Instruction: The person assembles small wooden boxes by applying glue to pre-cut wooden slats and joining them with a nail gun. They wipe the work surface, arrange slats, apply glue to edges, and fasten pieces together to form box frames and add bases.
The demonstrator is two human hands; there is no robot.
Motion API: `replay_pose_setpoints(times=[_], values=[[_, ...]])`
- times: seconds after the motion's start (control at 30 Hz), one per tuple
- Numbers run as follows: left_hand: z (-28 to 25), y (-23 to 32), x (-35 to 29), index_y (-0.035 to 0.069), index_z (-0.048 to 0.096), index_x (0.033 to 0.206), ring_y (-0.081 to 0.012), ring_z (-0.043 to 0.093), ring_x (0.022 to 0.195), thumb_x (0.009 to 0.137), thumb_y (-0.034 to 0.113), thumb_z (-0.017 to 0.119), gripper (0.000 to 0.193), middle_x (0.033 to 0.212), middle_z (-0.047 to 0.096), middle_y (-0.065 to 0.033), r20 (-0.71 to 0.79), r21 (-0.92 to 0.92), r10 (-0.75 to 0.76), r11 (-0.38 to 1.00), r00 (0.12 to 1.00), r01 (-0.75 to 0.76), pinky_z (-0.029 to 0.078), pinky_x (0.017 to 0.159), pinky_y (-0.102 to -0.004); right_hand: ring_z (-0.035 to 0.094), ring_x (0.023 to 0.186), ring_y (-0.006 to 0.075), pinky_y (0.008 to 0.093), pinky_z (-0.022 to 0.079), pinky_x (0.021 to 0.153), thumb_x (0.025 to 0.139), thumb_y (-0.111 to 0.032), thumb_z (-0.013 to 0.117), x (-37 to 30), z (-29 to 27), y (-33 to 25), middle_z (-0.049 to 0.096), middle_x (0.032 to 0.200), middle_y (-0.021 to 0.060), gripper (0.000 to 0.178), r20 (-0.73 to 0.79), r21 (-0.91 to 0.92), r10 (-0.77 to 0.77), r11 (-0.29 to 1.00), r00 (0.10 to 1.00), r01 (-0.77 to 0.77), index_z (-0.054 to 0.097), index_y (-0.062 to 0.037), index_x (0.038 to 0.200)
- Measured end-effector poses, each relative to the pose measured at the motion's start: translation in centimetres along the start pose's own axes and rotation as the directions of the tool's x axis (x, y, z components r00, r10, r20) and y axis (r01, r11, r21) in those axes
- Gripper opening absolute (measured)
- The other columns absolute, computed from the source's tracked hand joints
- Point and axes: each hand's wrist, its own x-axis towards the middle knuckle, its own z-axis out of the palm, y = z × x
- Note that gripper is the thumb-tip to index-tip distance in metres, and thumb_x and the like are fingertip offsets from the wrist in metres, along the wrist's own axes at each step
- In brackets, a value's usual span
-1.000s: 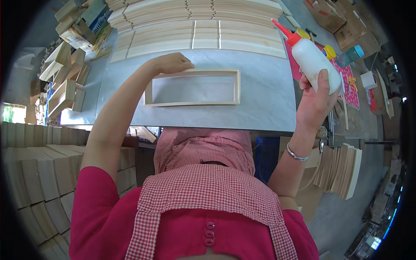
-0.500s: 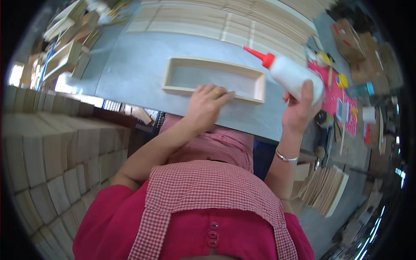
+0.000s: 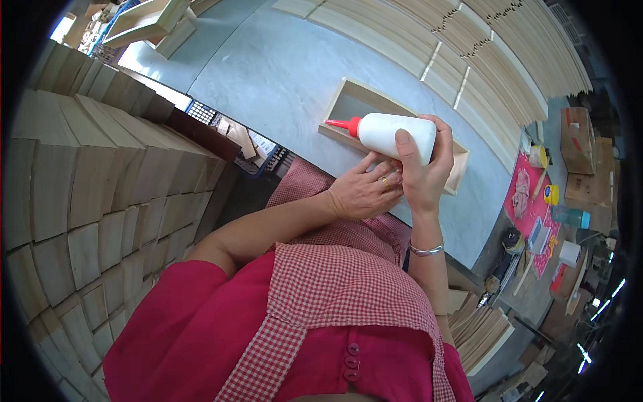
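Observation:
My right hand (image 3: 426,167) is wrapped round a white squeeze bottle (image 3: 395,136) with a red pointed nozzle. The bottle lies almost level, its nozzle pointing left above the left end of a shallow, pale wooden box frame (image 3: 459,175). Part of the frame is hidden behind the bottle and hand. Beside the frame's near wall, below the bottle, is my left hand (image 3: 367,189), with its fingers stretched out and a ring on one. Its fingertips seem to touch that wall, though the bottle and right hand partly cover them.
The frame rests on a grey table (image 3: 248,74). Rows of thin wooden strips (image 3: 495,87) lie along its far side. Stacked wooden blocks (image 3: 100,167) rise at my left, near a dark crate (image 3: 271,161). A pink cloth (image 3: 529,194) with jars and tools lies at right.
The bottle has swung down and left, from tilted beside the frame to nearly level over it. My left hand stays at the near wall. The whole view has turned.

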Motion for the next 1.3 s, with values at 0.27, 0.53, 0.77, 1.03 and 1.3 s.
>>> replay_pose_setpoints(times=[0.27, 0.53, 0.77, 1.03, 1.3], values=[[0.3, -0.2, -0.1, 0.015, 0.072, 0.104, -0.0287, 0.053, 0.129, 0.085, 0.032, 0.069, 0.026, 0.129, 0.057, -0.0052, -0.044, -0.011, 0.015, 1.0, 0.999, -0.015, 0.036, 0.115, -0.0571, 0.062, 0.097, 0.0178, 0.0317, 0.055, 0.08, 0.086, -0.026, 0.083, 0.5, 0.3, 0.0, 0.059, 0.112, 0.0106, 0.055, 0.008, -0.073, -0.077, 0.994, 0.997, 0.078, 0.053, -0.001, 0.124], [0.2, -0.2, 0.2, 0.02, 0.072, 0.105, -0.0232, 0.059, 0.126, 0.081, 0.036, 0.074, 0.029, 0.124, 0.063, 0.0004, -0.042, 0.033, 0.016, 0.999, 0.999, -0.015, 0.03, 0.118, -0.0579, 0.062, 0.097, 0.0192, 0.0329, 0.054, 0.082, 0.085, -0.025, 0.084, 1.9, 0.8, 0.6, 0.06, 0.113, 0.0115, 0.054, -0.046, -0.106, -0.1, 0.99, 0.994, 0.094, 0.054, -0.0011, 0.123], [0.3, -0.2, 0.2, 0.018, 0.072, 0.107, -0.0238, 0.056, 0.132, 0.083, 0.037, 0.073, 0.031, 0.135, 0.061, -0.004, -0.044, 0.042, 0.007, 0.999, 0.999, -0.005, 0.029, 0.119, -0.0568, 0.064, 0.095, 0.0203, 0.0337, 0.054, 0.083, 0.084, -0.026, 0.084, 4.6, 1.6, 1.0, 0.063, 0.109, 0.0124, 0.053, -0.102, -0.225, -0.282, 0.941, 0.954, 0.254, 0.055, -0.0006, 0.121], [0.2, 0.0, 0.4, 0.017, 0.071, 0.117, -0.0227, 0.048, 0.142, 0.087, 0.042, 0.071, 0.04, 0.151, 0.051, -0.0041, -0.026, 0.1, 0.003, 0.995, 1.0, 0.0, 0.024, 0.122, -0.0552, 0.066, 0.09, 0.0211, 0.0343, 0.055, 0.079, 0.084, -0.029, 0.084, 5.3, 0.7, 0.9, 0.066, 0.104, 0.0128, 0.054, -0.156, -0.318, -0.334, 0.908, 0.93, 0.273, 0.056, -0.0007, 0.12], [-0.1, 0.3, 0.6, 0.017, 0.068, 0.125, -0.0233, 0.043, 0.147, 0.085, 0.041, 0.07, 0.047, 0.156, 0.047, -0.0033, 0.019, 0.143, -0.009, 0.99, 1.0, 0.006, 0.02, 0.124, -0.0552, 0.066, 0.094, 0.0222, 0.0353, 0.055, 0.082, 0.085, -0.028, 0.083, 3.7, -3.9, 0.4, 0.066, 0.106, 0.0134, 0.05, -0.267, -0.323, -0.199, 0.94, 0.943, 0.107, 0.058, -0.0011, 0.118]])
